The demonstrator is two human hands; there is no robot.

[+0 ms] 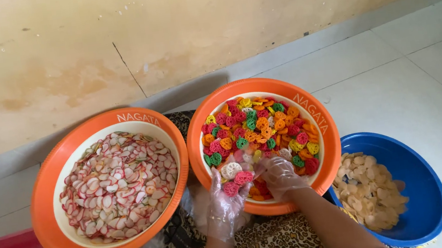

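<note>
Basins (47, 186) left (321, 128) mid – bowl (428, 187) right

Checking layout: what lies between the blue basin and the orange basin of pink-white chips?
In the head view, the orange basin of multicoloured crackers, with both gloved hands in it.

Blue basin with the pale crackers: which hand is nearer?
Right. The right hand is in the orange basin beside the blue basin; the left hand is further off, on the far side.
</note>
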